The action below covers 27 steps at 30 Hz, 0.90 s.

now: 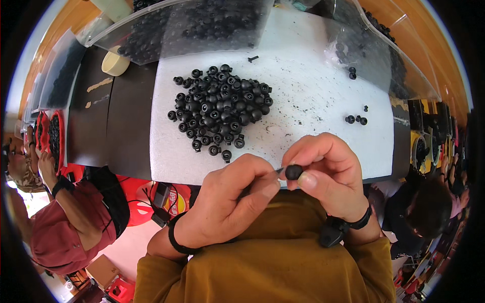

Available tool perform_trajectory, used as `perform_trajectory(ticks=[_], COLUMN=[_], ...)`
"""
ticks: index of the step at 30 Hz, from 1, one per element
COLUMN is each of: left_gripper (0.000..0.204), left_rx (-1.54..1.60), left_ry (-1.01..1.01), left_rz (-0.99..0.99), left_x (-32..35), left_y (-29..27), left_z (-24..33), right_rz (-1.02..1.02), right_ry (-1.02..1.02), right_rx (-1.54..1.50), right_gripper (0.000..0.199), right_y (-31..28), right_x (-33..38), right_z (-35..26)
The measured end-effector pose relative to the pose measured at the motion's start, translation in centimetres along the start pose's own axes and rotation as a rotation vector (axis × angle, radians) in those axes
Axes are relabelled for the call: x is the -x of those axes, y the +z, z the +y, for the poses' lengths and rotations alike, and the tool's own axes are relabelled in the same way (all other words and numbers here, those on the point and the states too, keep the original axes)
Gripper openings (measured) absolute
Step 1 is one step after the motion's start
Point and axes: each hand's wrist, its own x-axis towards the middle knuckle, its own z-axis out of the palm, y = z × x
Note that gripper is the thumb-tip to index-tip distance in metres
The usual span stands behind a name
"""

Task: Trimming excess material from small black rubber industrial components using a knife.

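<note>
My right hand pinches a small black knob between thumb and forefinger, just over the near edge of the white mat. My left hand holds a thin pin to it. Beyond the knob the mat lies mostly bare, with a heap of black knobs to the far left. Clear plastic bags of more knobs line the mat's far edge.

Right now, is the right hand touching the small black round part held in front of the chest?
Touching. The head view shows the right hand pinching the small black round part between thumb and fingertips, with no gap; the left hand holds a thin tool to it.
</note>
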Motion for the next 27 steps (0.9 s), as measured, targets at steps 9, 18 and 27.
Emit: perform_trajectory(ticks=[9, 18, 27], left_gripper=[0.012, 0.014, 0.019], left_rx=[-0.167, -0.362, -0.395], left_ry=[0.053, 0.202, 0.173], left_rz=[-0.066, -0.072, -0.085], left_x=[-1.7, -2.1, -2.2], left_y=[2.1, 3.2, 3.3], left_z=[1.4, 0.6, 0.6], right_rz=[0.007, 0.051, 0.038], right_ry=[-0.1, -0.195, -0.178], right_rx=[-0.061, -0.069, -0.079], right_gripper=[0.024, 0.027, 0.027], right_y=[-1.3, -2.4, -2.4], right_x=[1.5, 2.3, 2.6], right_z=[-0.1, 0.5, 0.3])
